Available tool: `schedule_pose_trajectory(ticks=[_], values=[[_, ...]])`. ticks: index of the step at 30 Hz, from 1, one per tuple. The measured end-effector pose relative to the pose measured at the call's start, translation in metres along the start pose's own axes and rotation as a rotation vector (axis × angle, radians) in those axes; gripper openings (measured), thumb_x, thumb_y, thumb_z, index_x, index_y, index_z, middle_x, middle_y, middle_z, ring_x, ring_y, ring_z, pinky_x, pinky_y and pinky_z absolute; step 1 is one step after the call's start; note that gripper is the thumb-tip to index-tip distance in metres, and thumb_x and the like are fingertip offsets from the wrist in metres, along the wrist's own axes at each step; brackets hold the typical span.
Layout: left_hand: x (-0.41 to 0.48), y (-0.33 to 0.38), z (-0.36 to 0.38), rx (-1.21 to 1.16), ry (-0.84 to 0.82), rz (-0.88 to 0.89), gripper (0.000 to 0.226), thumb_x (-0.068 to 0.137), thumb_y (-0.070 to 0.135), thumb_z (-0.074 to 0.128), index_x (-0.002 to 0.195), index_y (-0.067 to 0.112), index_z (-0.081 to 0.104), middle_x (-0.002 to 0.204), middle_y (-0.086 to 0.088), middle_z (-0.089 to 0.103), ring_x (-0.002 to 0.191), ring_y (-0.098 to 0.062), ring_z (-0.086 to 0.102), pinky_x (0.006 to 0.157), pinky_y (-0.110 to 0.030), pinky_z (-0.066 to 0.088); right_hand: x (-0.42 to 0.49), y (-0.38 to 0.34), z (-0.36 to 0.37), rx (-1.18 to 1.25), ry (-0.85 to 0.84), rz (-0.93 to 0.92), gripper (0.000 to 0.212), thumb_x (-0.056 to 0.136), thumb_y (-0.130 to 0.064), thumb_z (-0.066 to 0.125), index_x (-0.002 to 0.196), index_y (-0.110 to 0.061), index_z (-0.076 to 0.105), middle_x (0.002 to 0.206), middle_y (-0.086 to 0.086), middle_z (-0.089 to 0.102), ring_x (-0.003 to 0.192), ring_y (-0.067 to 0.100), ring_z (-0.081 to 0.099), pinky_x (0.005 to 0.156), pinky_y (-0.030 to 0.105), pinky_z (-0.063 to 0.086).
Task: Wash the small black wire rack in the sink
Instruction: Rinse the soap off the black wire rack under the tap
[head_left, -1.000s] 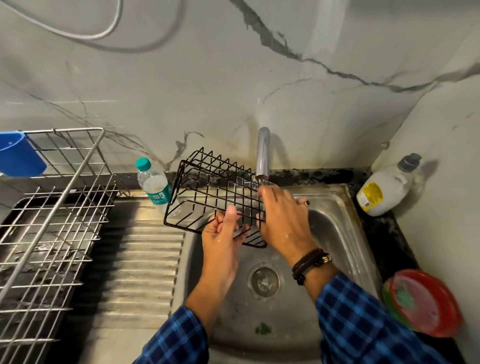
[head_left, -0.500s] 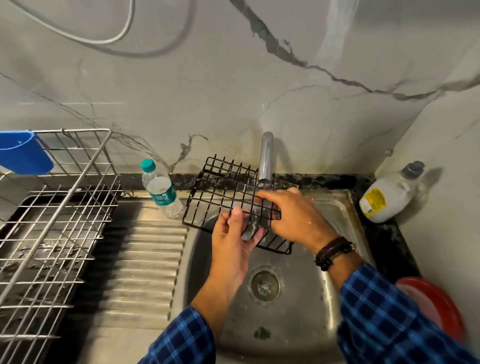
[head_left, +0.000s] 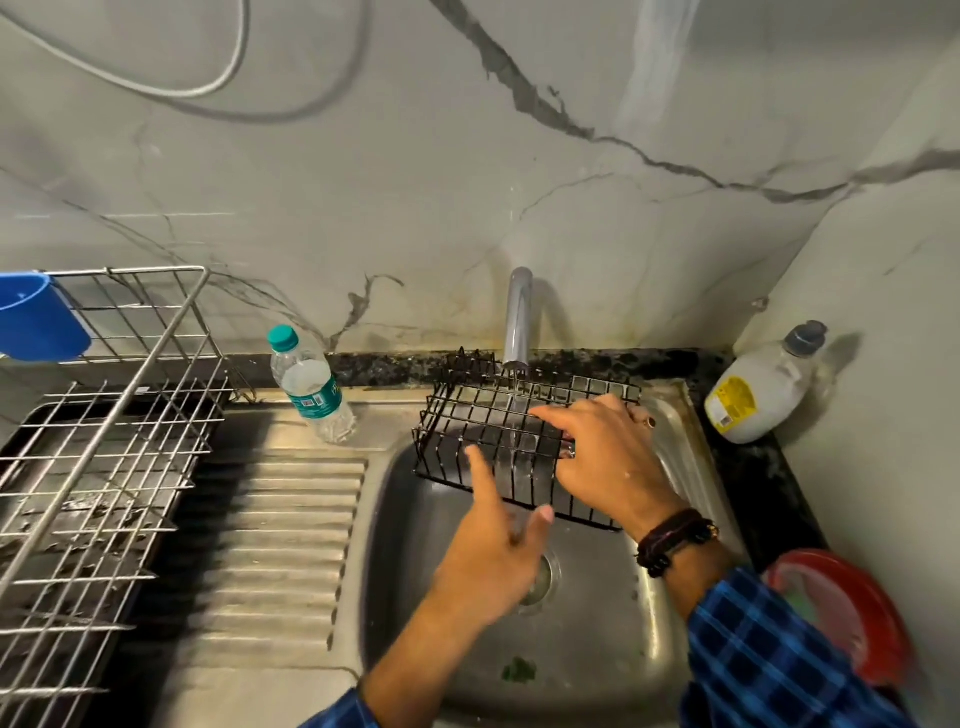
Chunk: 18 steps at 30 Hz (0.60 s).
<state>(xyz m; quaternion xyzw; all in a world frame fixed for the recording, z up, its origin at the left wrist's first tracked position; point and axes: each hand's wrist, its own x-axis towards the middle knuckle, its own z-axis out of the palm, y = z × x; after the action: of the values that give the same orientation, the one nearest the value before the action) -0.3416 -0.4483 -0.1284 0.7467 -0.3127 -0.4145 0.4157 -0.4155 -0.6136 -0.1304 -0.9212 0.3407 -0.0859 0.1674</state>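
Left hand (head_left: 493, 551) has let go, fingers spread, while right hand (head_left: 602, 452) still grips the wire rack (head_left: 460, 413).

Dim overhead light, wide-angle bowing, slight blur

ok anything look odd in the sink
A green scrap lies on the floor of the stainless steel sink, near its front edge, apart from the small black wire rack. What it is I cannot tell.
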Motion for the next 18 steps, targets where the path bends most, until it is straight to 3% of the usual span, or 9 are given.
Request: schedule_pose_trajectory(ticks=[1,2,3,4,6,9,13,16,18], values=[[-0.002,0.001,-0.004,0.175,0.096,0.063,0.071,0.100,0.047,0.053,0.158,0.038,0.014,0.091,0.031,0.068,0.098,-0.004,0.066,0.090,-0.025,0.053,0.000,0.001,0.000,-0.011,-0.002,-0.005,0.080,0.074,-0.004,0.056,0.141,-0.046,0.048,0.092,-0.016,0.056,0.101,0.012,0.042,0.076,0.032,0.034],[-0.002,0.003,-0.010,0.338,0.219,0.143,0.048,0.101,0.049,0.050,0.148,0.040,0.043,0.086,0.026,0.069,0.088,-0.001,0.068,0.085,-0.027,0.058,-0.001,0.002,0.000,-0.011,-0.010,-0.015,0.079,0.075,-0.003,0.057,0.141,-0.046,0.048,0.093,-0.017,0.056,0.102,0.012,0.041,0.076,0.031,0.033],[0.000,0.006,-0.017,0.457,0.343,0.225,0.033,0.101,0.049,0.047,0.131,0.040,0.060,0.089,0.021,0.071,0.084,0.000,0.068,0.080,-0.031,0.060,-0.003,0.002,-0.001,-0.006,-0.020,-0.029,0.079,0.076,-0.003,0.057,0.141,-0.046,0.048,0.094,-0.019,0.055,0.102,0.011,0.040,0.078,0.032,0.033],[0.004,0.010,-0.024,0.555,0.434,0.313,0.029,0.102,0.046,0.046,0.120,0.036,0.067,0.096,0.018,0.072,0.088,-0.002,0.067,0.080,-0.032,0.060,-0.004,0.002,-0.001,-0.005,-0.028,-0.047,0.078,0.077,-0.003,0.058,0.142,-0.046,0.047,0.095,-0.020,0.054,0.104,0.010,0.040,0.082,0.034,0.033],[0.025,0.010,-0.037,0.783,0.443,0.465,0.030,0.102,0.038,0.047,0.124,0.033,0.066,0.122,0.012,0.067,0.110,-0.010,0.060,0.096,-0.035,0.053,-0.007,0.000,-0.002,-0.008,-0.026,-0.089,0.079,0.078,-0.003,0.061,0.142,-0.046,0.046,0.099,-0.021,0.056,0.108,0.009,0.042,0.094,0.037,0.034],[0.060,0.010,-0.050,0.985,0.303,0.436,0.041,0.103,0.039,0.040,0.140,0.030,0.054,0.140,0.007,0.056,0.131,-0.018,0.049,0.112,-0.041,0.040,-0.008,-0.004,-0.002,-0.029,0.008,-0.131,0.078,0.077,0.001,0.061,0.142,-0.041,0.048,0.104,-0.018,0.063,0.111,0.009,0.043,0.109,0.045,0.029],[0.073,0.021,-0.044,1.098,0.318,0.295,0.036,0.103,0.043,0.041,0.134,0.030,0.054,0.132,0.003,0.057,0.125,-0.026,0.049,0.101,-0.047,0.048,-0.003,-0.008,0.003,-0.119,0.055,-0.151,0.075,0.078,0.000,0.063,0.139,-0.042,0.051,0.114,-0.018,0.064,0.123,0.011,0.043,0.118,0.055,0.016],[0.069,0.027,-0.051,0.979,0.415,0.238,0.030,0.103,0.046,0.044,0.124,0.025,0.050,0.124,0.002,0.059,0.116,-0.024,0.052,0.096,-0.046,0.050,0.003,-0.011,-0.002,-0.126,0.056,-0.195,0.073,0.077,0.002,0.063,0.136,-0.040,0.054,0.123,-0.015,0.065,0.136,0.015,0.038,0.120,0.059,0.010],[0.069,0.022,-0.060,0.938,0.483,0.241,0.036,0.099,0.054,0.048,0.124,0.027,0.049,0.128,0.005,0.055,0.120,-0.021,0.050,0.100,-0.048,0.048,0.008,-0.012,-0.005,-0.120,0.060,-0.236,0.071,0.077,0.004,0.062,0.136,-0.035,0.055,0.127,-0.010,0.066,0.139,0.019,0.039,0.120,0.060,0.009]])
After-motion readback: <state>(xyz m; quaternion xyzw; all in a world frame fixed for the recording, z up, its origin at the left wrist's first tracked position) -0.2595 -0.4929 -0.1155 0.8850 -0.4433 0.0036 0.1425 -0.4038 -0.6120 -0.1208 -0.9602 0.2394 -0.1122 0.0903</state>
